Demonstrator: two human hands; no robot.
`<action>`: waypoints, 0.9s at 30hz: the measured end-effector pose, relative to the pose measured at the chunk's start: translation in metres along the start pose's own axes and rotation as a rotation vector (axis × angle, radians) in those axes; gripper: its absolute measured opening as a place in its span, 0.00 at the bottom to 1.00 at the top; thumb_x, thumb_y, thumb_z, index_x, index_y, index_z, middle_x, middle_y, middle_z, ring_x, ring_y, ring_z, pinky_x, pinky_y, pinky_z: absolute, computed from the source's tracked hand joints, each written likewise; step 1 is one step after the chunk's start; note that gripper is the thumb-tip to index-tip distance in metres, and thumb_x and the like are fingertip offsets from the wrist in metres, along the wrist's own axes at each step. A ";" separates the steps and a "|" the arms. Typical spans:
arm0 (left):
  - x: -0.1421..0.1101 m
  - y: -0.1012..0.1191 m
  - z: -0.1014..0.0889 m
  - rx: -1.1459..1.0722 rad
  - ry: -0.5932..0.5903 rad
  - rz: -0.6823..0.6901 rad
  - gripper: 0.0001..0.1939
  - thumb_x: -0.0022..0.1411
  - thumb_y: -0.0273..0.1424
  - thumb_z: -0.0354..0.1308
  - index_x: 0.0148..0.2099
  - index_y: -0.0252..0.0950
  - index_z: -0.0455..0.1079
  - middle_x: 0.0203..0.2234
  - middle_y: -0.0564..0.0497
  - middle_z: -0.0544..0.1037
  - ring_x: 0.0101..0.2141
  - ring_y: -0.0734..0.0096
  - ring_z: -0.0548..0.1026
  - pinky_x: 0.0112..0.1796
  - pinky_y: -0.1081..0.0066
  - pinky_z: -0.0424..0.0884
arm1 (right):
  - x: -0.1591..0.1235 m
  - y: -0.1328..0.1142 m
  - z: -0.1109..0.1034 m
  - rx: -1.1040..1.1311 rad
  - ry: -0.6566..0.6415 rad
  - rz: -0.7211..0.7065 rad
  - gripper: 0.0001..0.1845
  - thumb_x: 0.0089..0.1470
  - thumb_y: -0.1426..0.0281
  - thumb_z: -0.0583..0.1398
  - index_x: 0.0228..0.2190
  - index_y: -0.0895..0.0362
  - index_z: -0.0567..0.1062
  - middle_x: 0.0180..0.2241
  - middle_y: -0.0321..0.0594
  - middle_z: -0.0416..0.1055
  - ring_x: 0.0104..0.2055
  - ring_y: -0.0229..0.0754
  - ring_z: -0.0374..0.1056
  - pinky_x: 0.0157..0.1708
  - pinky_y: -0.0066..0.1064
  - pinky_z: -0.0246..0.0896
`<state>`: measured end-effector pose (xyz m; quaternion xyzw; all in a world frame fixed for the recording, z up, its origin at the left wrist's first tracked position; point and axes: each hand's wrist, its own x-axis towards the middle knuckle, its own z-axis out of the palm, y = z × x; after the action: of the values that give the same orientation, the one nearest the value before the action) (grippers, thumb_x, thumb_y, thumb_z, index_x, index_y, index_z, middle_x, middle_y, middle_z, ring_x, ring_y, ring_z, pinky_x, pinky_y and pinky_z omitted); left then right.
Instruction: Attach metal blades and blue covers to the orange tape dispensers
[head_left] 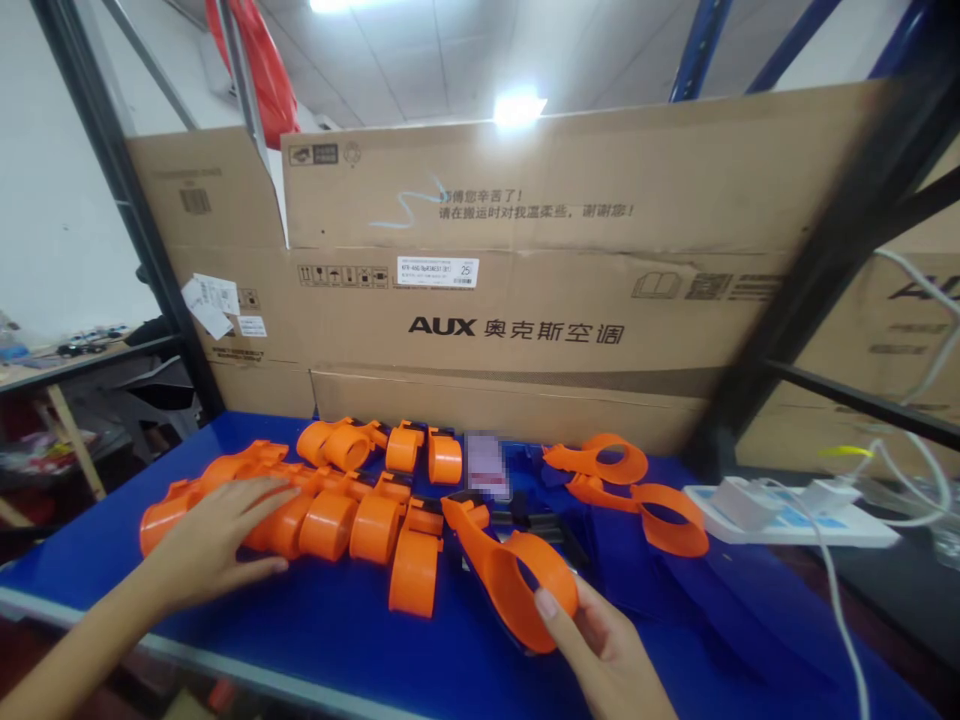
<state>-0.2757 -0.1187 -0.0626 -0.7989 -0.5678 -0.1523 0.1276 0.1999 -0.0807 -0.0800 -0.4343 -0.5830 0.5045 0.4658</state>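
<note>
My right hand [611, 645] pinches the ring end of an orange plastic tape dispenser [551, 565], thumb on the near rim. The dispenser's narrow end, with a dark edge, points up and away to the left. My left hand [206, 535] lies over the left end of a row of similar dispensers, fingers stretched and thumb apart, seemingly touching them. Nearest the held piece in that row stands another orange dispenser [415, 570]. The fingers partly cover the ones beneath.
Further dispensers [445, 456] stand at the back, and two [671, 520] lie at right near dark blue sheets [622, 560]. Small black strips [551, 530] lie mid-table. A white power strip [795, 520] with cables sits at right. Cardboard [517, 290] walls the back of the blue table [330, 640].
</note>
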 end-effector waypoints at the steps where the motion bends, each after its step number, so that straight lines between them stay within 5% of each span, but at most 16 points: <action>1: -0.002 -0.007 0.007 0.012 -0.018 0.014 0.42 0.57 0.53 0.65 0.69 0.47 0.62 0.60 0.42 0.75 0.58 0.40 0.72 0.58 0.45 0.64 | 0.000 0.001 0.004 0.011 -0.025 0.010 0.31 0.55 0.49 0.65 0.53 0.55 0.78 0.50 0.48 0.79 0.53 0.59 0.73 0.51 0.45 0.71; 9: 0.008 -0.023 0.039 0.016 0.005 0.085 0.45 0.52 0.58 0.66 0.69 0.48 0.64 0.58 0.41 0.76 0.56 0.39 0.74 0.56 0.47 0.66 | -0.021 -0.009 0.035 0.013 -0.182 0.074 0.23 0.58 0.50 0.63 0.46 0.53 0.82 0.47 0.46 0.77 0.53 0.56 0.72 0.53 0.43 0.70; 19: 0.003 -0.039 0.056 0.075 0.076 0.094 0.39 0.55 0.57 0.64 0.64 0.45 0.70 0.52 0.39 0.81 0.51 0.40 0.78 0.54 0.47 0.70 | -0.029 0.007 0.042 0.135 -0.151 0.049 0.23 0.61 0.50 0.61 0.50 0.51 0.79 0.46 0.44 0.72 0.51 0.53 0.71 0.56 0.47 0.69; 27: 0.003 -0.036 0.049 0.074 0.071 0.095 0.40 0.54 0.56 0.65 0.65 0.48 0.70 0.53 0.41 0.80 0.51 0.40 0.79 0.54 0.47 0.71 | -0.030 0.013 0.044 0.124 -0.135 0.084 0.28 0.59 0.47 0.61 0.52 0.50 0.78 0.47 0.45 0.73 0.51 0.53 0.73 0.50 0.44 0.74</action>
<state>-0.3041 -0.0861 -0.1053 -0.8138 -0.5294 -0.1534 0.1842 0.1630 -0.1161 -0.0988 -0.3937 -0.5620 0.5866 0.4301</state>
